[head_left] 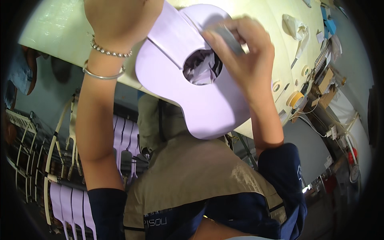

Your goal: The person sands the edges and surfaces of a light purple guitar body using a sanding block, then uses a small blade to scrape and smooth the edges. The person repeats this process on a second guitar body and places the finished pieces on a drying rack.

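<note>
A lilac guitar body lies at the worktable's edge, its round soundhole showing crumpled lilac material inside. A lilac neck runs from the hole toward the top edge. My left hand, with two bracelets at the wrist, is beside the neck at the upper left; its fingers are mostly hidden. My right hand is closed around a flat grey block over the body, just above and right of the soundhole, near the neck.
The pale worktable carries tape rolls, a white cloth, cables and cardboard on the right. Metal racks hold rows of lilac parts below left. A dark stool-like shape stands at the far left.
</note>
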Action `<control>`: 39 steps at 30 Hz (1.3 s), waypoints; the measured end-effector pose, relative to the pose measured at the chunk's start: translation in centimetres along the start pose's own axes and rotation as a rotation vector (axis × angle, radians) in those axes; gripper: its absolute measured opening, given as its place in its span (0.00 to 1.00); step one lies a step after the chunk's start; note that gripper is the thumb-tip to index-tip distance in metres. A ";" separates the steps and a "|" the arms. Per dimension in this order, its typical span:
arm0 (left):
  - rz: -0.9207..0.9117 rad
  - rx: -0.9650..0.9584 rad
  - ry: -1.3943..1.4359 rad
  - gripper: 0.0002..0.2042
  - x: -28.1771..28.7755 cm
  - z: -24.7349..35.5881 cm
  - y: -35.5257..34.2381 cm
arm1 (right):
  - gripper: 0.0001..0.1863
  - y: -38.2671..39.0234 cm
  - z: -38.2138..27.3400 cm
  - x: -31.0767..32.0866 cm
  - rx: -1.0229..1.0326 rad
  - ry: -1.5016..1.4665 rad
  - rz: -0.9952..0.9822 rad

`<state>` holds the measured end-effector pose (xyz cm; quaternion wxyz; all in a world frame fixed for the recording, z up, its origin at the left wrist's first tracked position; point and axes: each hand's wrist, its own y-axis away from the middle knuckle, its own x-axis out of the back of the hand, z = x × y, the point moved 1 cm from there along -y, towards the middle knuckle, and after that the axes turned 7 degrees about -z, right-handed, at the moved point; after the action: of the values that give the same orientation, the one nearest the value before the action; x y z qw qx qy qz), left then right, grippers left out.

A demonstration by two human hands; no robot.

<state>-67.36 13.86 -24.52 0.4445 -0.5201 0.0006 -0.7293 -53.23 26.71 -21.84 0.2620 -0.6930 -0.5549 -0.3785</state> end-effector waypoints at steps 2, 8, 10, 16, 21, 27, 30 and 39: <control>0.011 -0.042 -0.072 0.08 -0.2 -0.7 0.1 | 0.10 1.6 0.5 0.2 -0.076 -0.097 -0.020; -0.064 -0.035 -0.051 0.09 0.2 -0.4 -0.3 | 0.13 -4.0 -1.0 -1.2 0.104 -0.004 0.044; -0.045 -0.003 0.012 0.09 0.0 -0.3 -0.2 | 0.13 -2.7 -0.7 -0.9 0.075 0.037 0.032; -0.058 -0.024 -0.062 0.09 -0.1 -0.4 -0.4 | 0.12 -4.1 -0.5 -1.6 0.145 0.001 0.100; -0.021 -0.037 -0.038 0.10 -0.1 -0.2 -0.1 | 0.13 -0.3 0.4 -0.6 0.033 -0.028 0.022; -0.024 -0.013 0.016 0.11 -0.4 -0.5 -0.2 | 0.12 -3.7 -0.1 -1.6 0.138 -0.020 0.094; 0.033 -0.032 0.056 0.11 -1.0 -0.8 0.3 | 0.13 2.4 1.3 1.7 -0.037 0.021 -0.081; 0.076 -0.185 0.000 0.10 -0.2 0.0 -0.3 | 0.15 2.4 1.4 8.8 0.311 0.161 0.195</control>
<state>-67.51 14.13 -24.51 0.4217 -0.5587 0.0876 -0.7088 -49.75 32.24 -15.35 0.4447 -0.6622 -0.5142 -0.3152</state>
